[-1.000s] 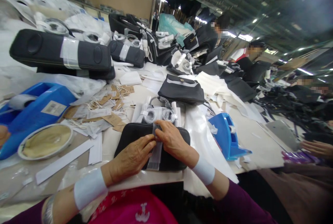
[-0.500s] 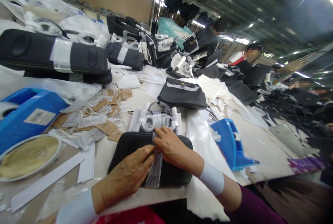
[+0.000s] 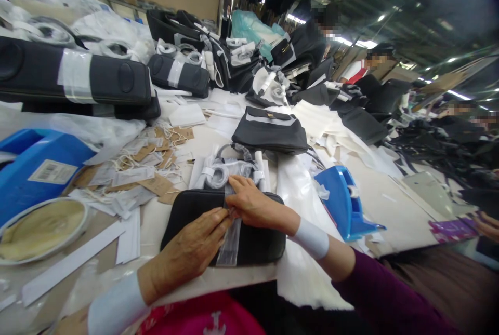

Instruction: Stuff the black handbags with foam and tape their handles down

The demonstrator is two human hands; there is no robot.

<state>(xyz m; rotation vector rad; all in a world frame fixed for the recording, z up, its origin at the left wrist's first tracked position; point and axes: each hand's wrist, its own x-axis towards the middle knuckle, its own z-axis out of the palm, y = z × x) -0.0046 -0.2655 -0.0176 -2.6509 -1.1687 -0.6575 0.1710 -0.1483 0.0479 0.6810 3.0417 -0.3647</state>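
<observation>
A black bag [image 3: 263,244] lies flat on the table in front of me. Round its middle runs a clear plastic strip [image 3: 229,249]. At the bag's centre my left hand [image 3: 189,241] is closed, fingertips pinching the strip. My right hand [image 3: 257,208] meets it there, its thumb and fingers also closed on the plastic, with the fingers stretching over the bag's top edge. The exact pinch point is partly hidden by the fingers. Just beyond the bag are its coiled handles [image 3: 218,175], wrapped in clear plastic beside white padding rolls.
A blue tape dispenser [image 3: 341,205] stands to the right, another blue dispenser [image 3: 35,163] to the left. Brown tags [image 3: 159,185] are heaped near a round tub of yellowish paste [image 3: 42,231]. Another black bag [image 3: 268,135] sits behind; more bags and people are farther off.
The camera view has shifted slightly. Both hands stay at the strip; my right hand's fingers have moved a little closer to the left fingertips. Another person's hand now shows at the right edge.
</observation>
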